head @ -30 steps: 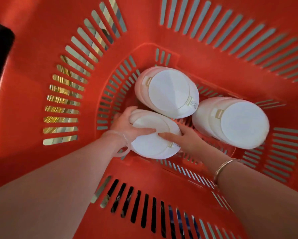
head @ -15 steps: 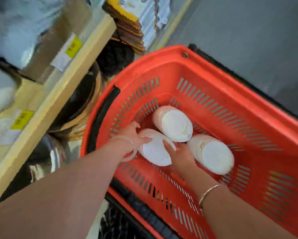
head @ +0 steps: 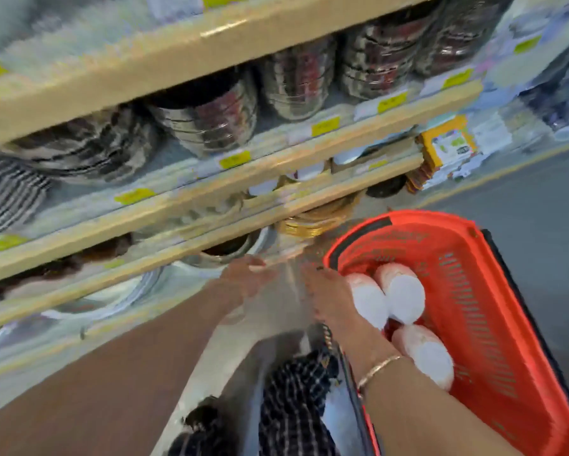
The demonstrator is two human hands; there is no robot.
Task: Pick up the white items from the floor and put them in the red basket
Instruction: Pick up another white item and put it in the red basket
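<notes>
The red basket (head: 493, 311) stands on the floor at the right. Three white round stacks lie inside it: one (head: 368, 301) at the near left, one (head: 405, 296) beside it, and one (head: 428, 355) closer to me. My left hand (head: 247, 278) hovers outside the basket, blurred, fingers spread, holding nothing. My right hand (head: 326, 291) is at the basket's left rim, fingers apart, empty, just left of the white stacks. A thin bracelet circles my right wrist.
Wooden store shelves (head: 211, 205) with stacked plates and yellow price tags fill the left and top. Gold plates (head: 312, 223) sit on the low shelf by the basket. Grey floor (head: 523, 199) lies beyond the basket. Checked dark fabric (head: 293, 399) is below my arms.
Both hands let go of the white stack and lifted out of the basket to the left. The view pulled back and up, showing the shelves.
</notes>
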